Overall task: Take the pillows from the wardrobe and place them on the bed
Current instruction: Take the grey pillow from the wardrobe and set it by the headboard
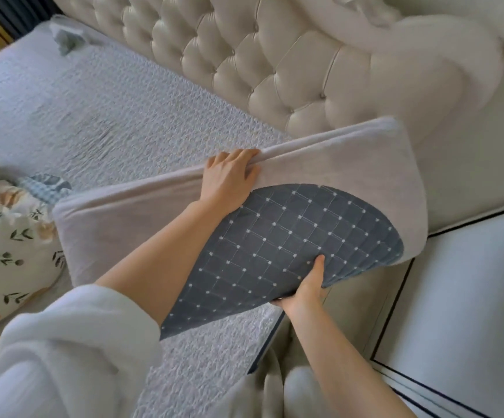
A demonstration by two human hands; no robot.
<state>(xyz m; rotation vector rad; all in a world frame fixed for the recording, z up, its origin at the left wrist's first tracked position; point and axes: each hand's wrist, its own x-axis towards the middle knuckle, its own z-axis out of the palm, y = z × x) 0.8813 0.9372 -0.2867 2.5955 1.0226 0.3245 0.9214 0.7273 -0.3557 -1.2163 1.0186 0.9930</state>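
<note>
A large pale grey-lilac pillow (350,164) lies across the bed (109,95) close to the tufted headboard. My left hand (229,173) grips its upper edge near the middle. In front of it is a dark blue quilted pillow (274,245) with a pattern of white dots and lines, bent into a curve. My right hand (308,285) holds that blue pillow by its lower right edge, thumb on top. The bed has a white textured cover. The wardrobe is out of view.
A cream tufted headboard (259,55) runs along the top. A floral pillow (6,236) with a blue checked frill lies at the left on the bed. A crumpled cloth (65,37) sits at the far corner. A white bedside surface with black trim (461,297) stands at the right.
</note>
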